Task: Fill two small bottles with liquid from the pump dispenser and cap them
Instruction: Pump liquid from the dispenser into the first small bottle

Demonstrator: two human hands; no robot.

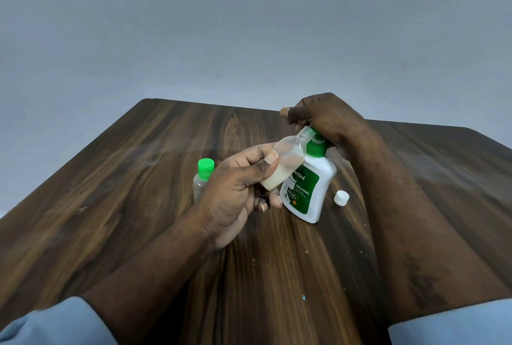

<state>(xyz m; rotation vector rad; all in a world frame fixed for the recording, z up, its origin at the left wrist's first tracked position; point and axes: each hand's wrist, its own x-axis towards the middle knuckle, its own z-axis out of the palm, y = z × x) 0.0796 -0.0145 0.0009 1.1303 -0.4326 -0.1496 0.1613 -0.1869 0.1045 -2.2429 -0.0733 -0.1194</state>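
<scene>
The small bottle is held tilted by the left hand, fingers clamped round its body, its open mouth set at the nozzle of the pump dispenser on the tabletop. The pump head is gripped by the curled fingers of the right hand. Slow, short strokes are advised, the mouth held under the spout (only a little milky liquid lies inside). The white cap lies just beside the dispenser.
</scene>
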